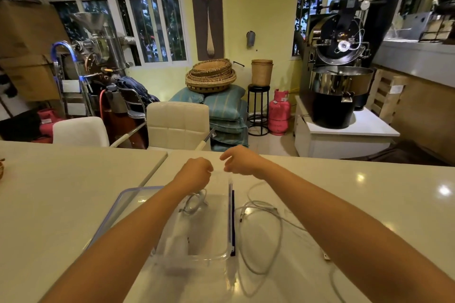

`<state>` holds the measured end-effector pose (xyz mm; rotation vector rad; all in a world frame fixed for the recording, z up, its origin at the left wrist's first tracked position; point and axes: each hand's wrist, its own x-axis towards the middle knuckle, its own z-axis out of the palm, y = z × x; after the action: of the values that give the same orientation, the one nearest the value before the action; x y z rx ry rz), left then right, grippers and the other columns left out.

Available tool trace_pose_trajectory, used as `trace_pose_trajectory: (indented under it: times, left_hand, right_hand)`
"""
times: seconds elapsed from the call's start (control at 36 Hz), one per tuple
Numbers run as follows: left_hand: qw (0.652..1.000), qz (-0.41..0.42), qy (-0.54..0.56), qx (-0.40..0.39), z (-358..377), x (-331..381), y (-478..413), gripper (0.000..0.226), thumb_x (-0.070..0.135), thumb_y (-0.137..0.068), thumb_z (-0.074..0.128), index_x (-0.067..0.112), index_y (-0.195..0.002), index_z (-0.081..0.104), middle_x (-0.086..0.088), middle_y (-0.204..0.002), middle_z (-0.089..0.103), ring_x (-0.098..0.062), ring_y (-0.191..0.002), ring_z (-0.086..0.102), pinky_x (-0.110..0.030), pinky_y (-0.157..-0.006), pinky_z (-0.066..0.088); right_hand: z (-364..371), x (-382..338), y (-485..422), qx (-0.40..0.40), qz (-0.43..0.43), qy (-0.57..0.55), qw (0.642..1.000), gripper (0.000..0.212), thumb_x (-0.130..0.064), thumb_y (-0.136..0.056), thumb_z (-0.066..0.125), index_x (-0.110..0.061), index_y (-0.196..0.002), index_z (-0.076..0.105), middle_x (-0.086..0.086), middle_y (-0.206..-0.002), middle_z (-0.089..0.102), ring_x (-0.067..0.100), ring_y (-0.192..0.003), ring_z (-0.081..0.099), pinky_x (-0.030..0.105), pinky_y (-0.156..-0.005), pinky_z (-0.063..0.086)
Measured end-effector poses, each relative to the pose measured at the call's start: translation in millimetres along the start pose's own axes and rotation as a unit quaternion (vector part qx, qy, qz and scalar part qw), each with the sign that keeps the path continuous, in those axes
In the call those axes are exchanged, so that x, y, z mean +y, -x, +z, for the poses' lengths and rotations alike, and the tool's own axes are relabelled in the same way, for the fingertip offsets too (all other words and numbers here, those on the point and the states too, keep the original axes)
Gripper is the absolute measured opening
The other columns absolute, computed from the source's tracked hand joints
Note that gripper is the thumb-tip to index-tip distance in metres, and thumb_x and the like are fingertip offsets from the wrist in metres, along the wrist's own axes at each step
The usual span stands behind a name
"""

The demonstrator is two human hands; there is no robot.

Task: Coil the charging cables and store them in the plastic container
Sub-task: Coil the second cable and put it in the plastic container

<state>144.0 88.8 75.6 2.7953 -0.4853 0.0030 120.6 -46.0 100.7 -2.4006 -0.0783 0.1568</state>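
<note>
While both your hands are hovering loosely curled, gripping nothing visible, over the clear plastic container (221, 257), you are needing the loose white cable (266, 236) next.

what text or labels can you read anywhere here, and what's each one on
None can be read.
Pink gas cylinder: faint raised marks, too blurred to read.
Pale label on the wooden crate: too small to read.
Plastic container and charging cables: no visible print.
</note>
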Motion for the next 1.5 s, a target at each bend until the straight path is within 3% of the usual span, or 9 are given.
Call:
trace_pose_trajectory:
  times: [0.08, 0.22, 0.31, 0.47, 0.64, 0.89, 1.28, 1.39, 1.5]
  left_hand:
    - [0.999, 0.048, 0.018, -0.013, -3.3, 22.2, 4.6, 0.031, 0.009, -0.092, 0.044, 0.008, -0.119, 0.058, -0.012, -0.125, 0.06, -0.025, -0.113, 0.055, -0.031, -0.096, 0.042]
    - [0.989, 0.122, 0.012, -0.081, 9.1, 61.2, 13.5, 0.035, 0.017, -0.088, 0.053, 0.007, -0.122, 0.055, -0.011, -0.123, 0.062, -0.023, -0.11, 0.056, -0.026, -0.088, 0.041]
    - [0.98, 0.152, -0.033, -0.12, 24.1, 78.8, 16.1, 0.043, 0.02, -0.088, 0.054, 0.008, -0.128, 0.049, -0.011, -0.128, 0.058, -0.024, -0.116, 0.052, -0.031, -0.095, 0.041]
    - [0.966, 0.13, -0.133, -0.178, 54.9, 93.8, 14.1, 0.034, 0.014, -0.09, 0.047, 0.001, -0.121, 0.051, -0.019, -0.125, 0.055, -0.031, -0.111, 0.054, -0.036, -0.09, 0.045]
    - [0.966, 0.094, -0.173, -0.169, 75.7, 93.0, 9.4, 0.025, 0.004, -0.089, 0.043, -0.002, -0.11, 0.055, -0.022, -0.118, 0.058, -0.034, -0.104, 0.058, -0.037, -0.077, 0.047]
    - [0.97, 0.086, -0.185, -0.132, 90.2, 88.4, -3.0, 0.032, 0.003, -0.089, 0.041, 0.005, -0.12, 0.044, -0.019, -0.123, 0.053, -0.033, -0.109, 0.054, -0.038, -0.087, 0.046]
    - [0.983, -0.093, 0.085, -0.136, 82.5, 90.2, -34.6, 0.042, 0.017, -0.094, 0.039, -0.004, -0.129, 0.029, -0.02, -0.136, 0.044, -0.031, -0.122, 0.046, -0.032, -0.095, 0.041]
    - [0.965, -0.131, 0.177, -0.142, 85.1, 96.5, -42.2, 0.061, 0.026, -0.09, 0.05, -0.003, -0.135, 0.02, -0.019, -0.139, 0.04, -0.032, -0.123, 0.044, -0.034, -0.094, 0.043]
    - [0.969, -0.129, 0.179, -0.11, 89.7, 102.2, -47.2, 0.043, 0.015, -0.092, 0.047, -0.003, -0.128, 0.033, -0.02, -0.134, 0.046, -0.031, -0.12, 0.048, -0.031, -0.094, 0.042]
  right_hand:
    - [-19.6, 13.6, 11.5, -0.002, 0.011, -0.032, 0.999, 0.039, -0.003, -0.085, 0.056, -0.006, -0.123, 0.051, 0.015, -0.128, 0.055, 0.028, -0.11, 0.056, 0.03, -0.085, 0.047]
    - [-34.3, 43.5, 31.7, -0.027, 0.038, 0.002, 0.999, 0.04, 0.0, -0.082, 0.058, -0.006, -0.122, 0.053, 0.017, -0.12, 0.061, 0.029, -0.109, 0.058, 0.039, -0.097, 0.048]
    - [-33.2, 63.3, 44.4, -0.058, 0.056, 0.044, 0.996, 0.043, 0.001, -0.081, 0.059, -0.005, -0.123, 0.052, 0.015, -0.123, 0.059, 0.027, -0.111, 0.056, 0.031, -0.09, 0.046]
    - [-21.9, 94.6, 59.1, -0.087, 0.104, 0.123, 0.983, 0.045, -0.011, -0.083, 0.061, -0.007, -0.126, 0.049, 0.011, -0.132, 0.052, 0.028, -0.118, 0.05, 0.035, -0.099, 0.041]
    - [-8.0, 114.6, 66.1, -0.077, 0.143, 0.113, 0.98, 0.043, -0.015, -0.082, 0.063, -0.004, -0.122, 0.05, 0.015, -0.126, 0.056, 0.024, -0.092, 0.058, 0.026, -0.073, 0.049]
    - [6.9, 119.0, 65.6, -0.037, 0.133, 0.158, 0.978, 0.04, -0.02, -0.088, 0.052, -0.008, -0.126, 0.044, 0.014, -0.132, 0.05, 0.029, -0.116, 0.051, 0.034, -0.095, 0.042]
    - [-32.5, 117.0, 72.9, 0.098, 0.098, 0.051, 0.989, 0.023, -0.005, -0.087, 0.052, -0.004, -0.11, 0.052, 0.02, -0.11, 0.059, 0.032, -0.093, 0.062, 0.038, -0.077, 0.053]
    - [-51.6, 110.8, 85.7, 0.124, 0.061, -0.017, 0.99, 0.019, -0.002, -0.087, 0.05, -0.003, -0.106, 0.053, 0.005, -0.077, 0.056, 0.017, -0.063, 0.056, 0.025, -0.057, 0.048]
    - [-71.0, 105.3, 98.1, 0.158, 0.027, -0.049, 0.986, 0.018, -0.003, -0.087, 0.05, -0.004, -0.104, 0.055, -0.005, -0.069, 0.051, 0.007, -0.058, 0.051, 0.017, -0.054, 0.043]
